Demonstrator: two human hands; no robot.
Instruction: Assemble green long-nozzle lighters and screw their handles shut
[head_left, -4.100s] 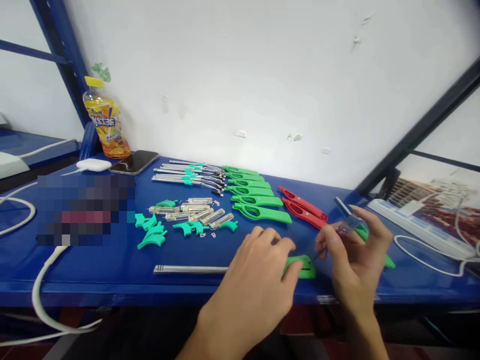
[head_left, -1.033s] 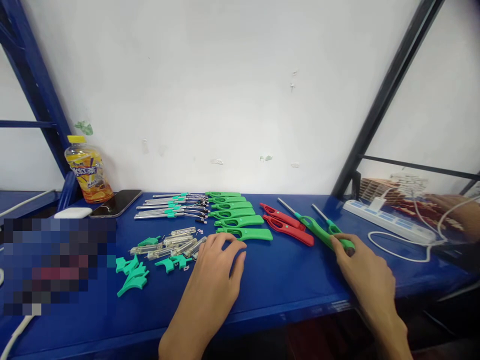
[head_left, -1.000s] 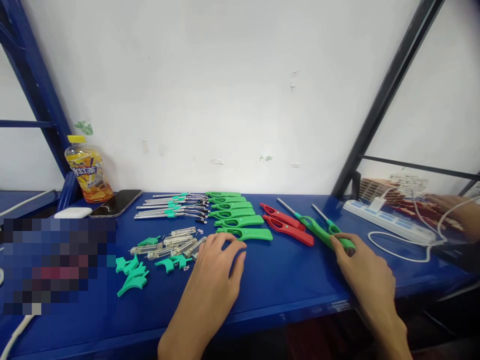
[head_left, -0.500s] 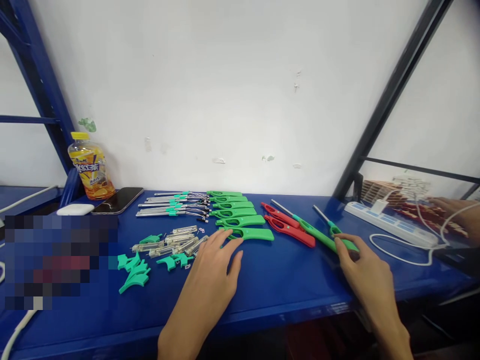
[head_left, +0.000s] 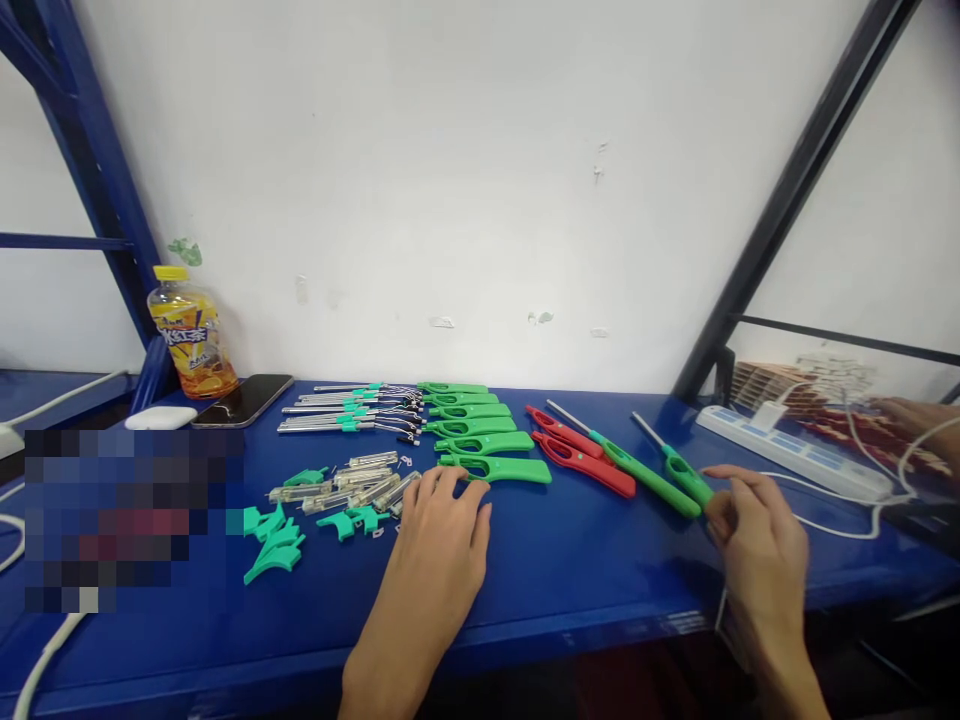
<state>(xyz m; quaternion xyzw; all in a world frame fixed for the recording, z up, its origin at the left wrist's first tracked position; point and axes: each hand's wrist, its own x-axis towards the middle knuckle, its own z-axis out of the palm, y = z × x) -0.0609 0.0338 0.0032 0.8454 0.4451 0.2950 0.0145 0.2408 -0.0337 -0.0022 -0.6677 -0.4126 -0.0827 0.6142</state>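
My left hand (head_left: 448, 535) rests palm down with fingers loosely bent and apart, holding nothing. Its fingertips lie beside the handle of the nearest green lighter casing (head_left: 517, 469). Several similar casings are lined up behind it. At the right, my right hand (head_left: 765, 545) has its thumb and fingers closed around the rear end of a green lighter (head_left: 686, 477) with a metal tube, hiding that end. A second green lighter (head_left: 637, 472) with a tube lies just left of it, beside two red casings (head_left: 589, 465).
Left of my left hand lie clear fuel tanks (head_left: 367, 480) and teal triggers (head_left: 276, 550). Metal tubes with wires (head_left: 330, 426) lie behind them. A bottle (head_left: 191, 335), a phone (head_left: 251, 400) and a white case (head_left: 161, 418) stand left; a power strip (head_left: 795, 455) lies right.
My right hand has shifted right and back along the green lighter to its rear end, uncovering more of the handle. My left hand stays near the nearest green casing, slightly lower.
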